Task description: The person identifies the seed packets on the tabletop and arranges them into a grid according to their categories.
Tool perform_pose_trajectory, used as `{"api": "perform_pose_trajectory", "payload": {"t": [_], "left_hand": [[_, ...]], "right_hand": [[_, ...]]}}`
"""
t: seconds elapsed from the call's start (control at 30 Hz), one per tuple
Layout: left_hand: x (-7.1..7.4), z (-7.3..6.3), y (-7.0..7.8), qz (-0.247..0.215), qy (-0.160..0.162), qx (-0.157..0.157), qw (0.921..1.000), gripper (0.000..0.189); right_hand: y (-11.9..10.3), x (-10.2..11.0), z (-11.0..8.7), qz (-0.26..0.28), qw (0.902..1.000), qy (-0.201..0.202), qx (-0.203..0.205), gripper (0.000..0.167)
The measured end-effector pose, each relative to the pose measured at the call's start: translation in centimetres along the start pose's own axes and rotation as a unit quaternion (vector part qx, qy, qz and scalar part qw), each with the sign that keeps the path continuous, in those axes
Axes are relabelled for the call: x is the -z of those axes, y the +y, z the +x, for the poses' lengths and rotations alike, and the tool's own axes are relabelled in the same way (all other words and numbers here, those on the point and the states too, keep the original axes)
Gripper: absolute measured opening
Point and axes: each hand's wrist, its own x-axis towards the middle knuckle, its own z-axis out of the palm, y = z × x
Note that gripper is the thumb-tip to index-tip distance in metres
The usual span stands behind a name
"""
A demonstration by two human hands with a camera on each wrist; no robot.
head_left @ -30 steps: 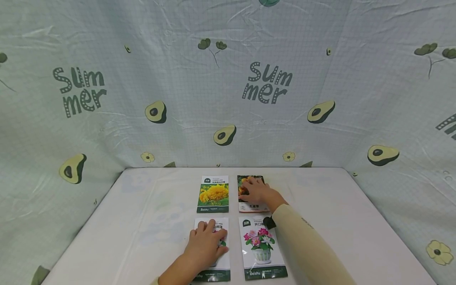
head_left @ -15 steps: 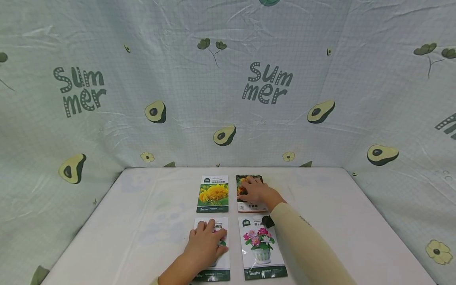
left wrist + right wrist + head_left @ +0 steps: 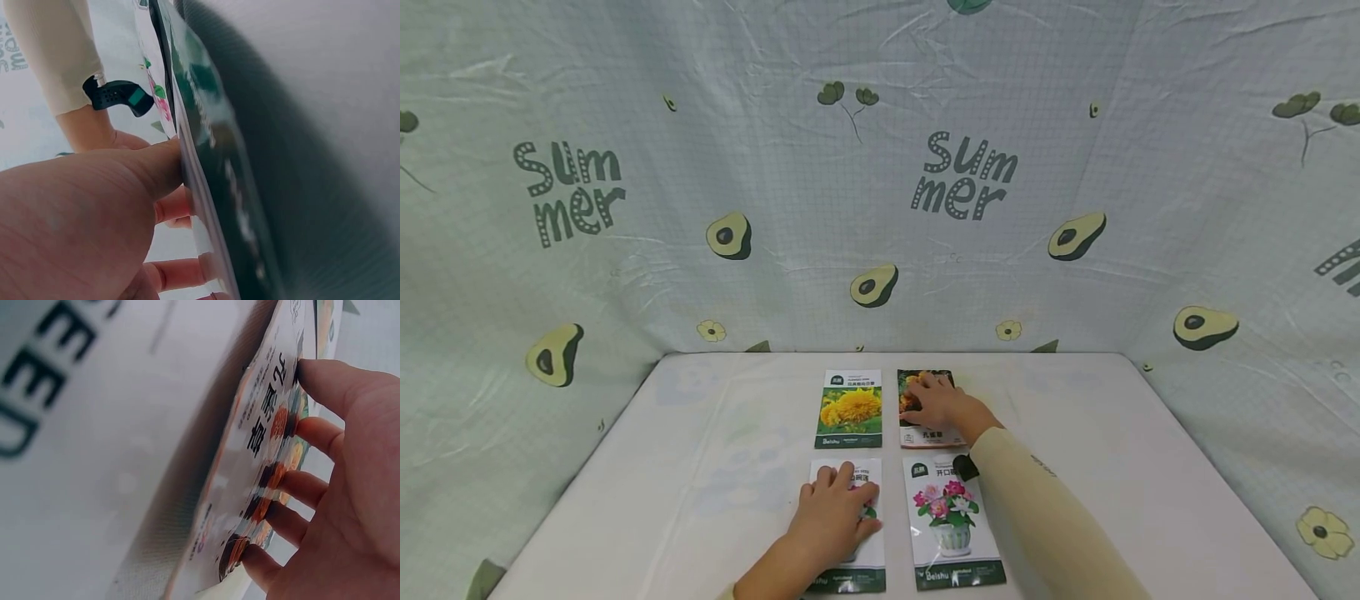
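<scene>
Four flat seed packets lie in two rows. My left hand rests with spread fingers on the near-left packet, hiding much of its picture; in the left wrist view the thumb touches that packet. On the far-right packet, a dark one with orange flowers, my right hand lies with fingers spread. Its fingertips touch the front of this packet in the right wrist view. The near-right packet shows pink flowers in a pot. A yellow-flower packet lies far left.
The packets lie on a pale table. Behind and at both sides hangs a patterned curtain with avocados and lettering. A dark band sits on the right wrist, above the corner of the near-right packet.
The orange-flower packet has slid very slightly to the left under my right hand since a second ago. My left hand and the other packets have stayed in place.
</scene>
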Motion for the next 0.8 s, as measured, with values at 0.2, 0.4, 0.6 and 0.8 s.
{"api": "perform_pose_trajectory", "payload": {"t": [0.2,0.4,0.6,0.8], "left_hand": [[0.06,0.03,-0.08,0.000,-0.002,0.003,1.0000,0.042],[0.04,0.10,-0.01,-0.002,-0.005,0.001,1.0000,0.043],[0.05,0.08,0.04,0.001,-0.009,0.004,1.0000,0.044],[-0.03,0.12,-0.03,0.000,-0.010,0.005,0.9999,0.044]], "right_hand": [[0.08,0.08,0.00,0.011,0.9999,-0.004,-0.003,0.061],[0.44,0.15,0.01,0.020,0.9998,-0.005,-0.005,0.061],[0.53,0.09,-0.01,0.027,0.9996,-0.009,-0.001,0.061],[0.26,-0.04,0.14,0.025,0.9997,-0.001,-0.005,0.061]]}}
